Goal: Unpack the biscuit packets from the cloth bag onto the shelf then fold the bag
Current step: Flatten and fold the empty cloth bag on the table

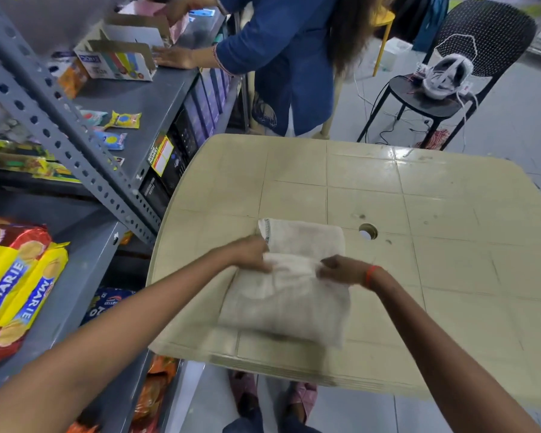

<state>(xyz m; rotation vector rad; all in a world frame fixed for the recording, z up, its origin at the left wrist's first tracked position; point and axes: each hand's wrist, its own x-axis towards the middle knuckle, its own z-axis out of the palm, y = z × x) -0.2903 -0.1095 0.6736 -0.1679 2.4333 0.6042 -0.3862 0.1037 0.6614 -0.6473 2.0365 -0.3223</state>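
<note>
The white cloth bag point(289, 295) lies on the beige plastic table point(419, 232), partly folded, its far end doubled over. My left hand point(250, 254) grips the bag's fold at its left side. My right hand point(338, 270), with a red thread on the wrist, pinches the same fold at its right side. Red and yellow Marie biscuit packets point(16, 276) lie stacked on the grey metal shelf point(85, 270) at the left.
Another person in a blue top point(281, 57) leans over the upper shelf beyond the table, beside an open carton point(116, 60). Small snack packets point(124, 120) lie on that shelf. A black chair point(450, 89) holding a white device stands at the back right.
</note>
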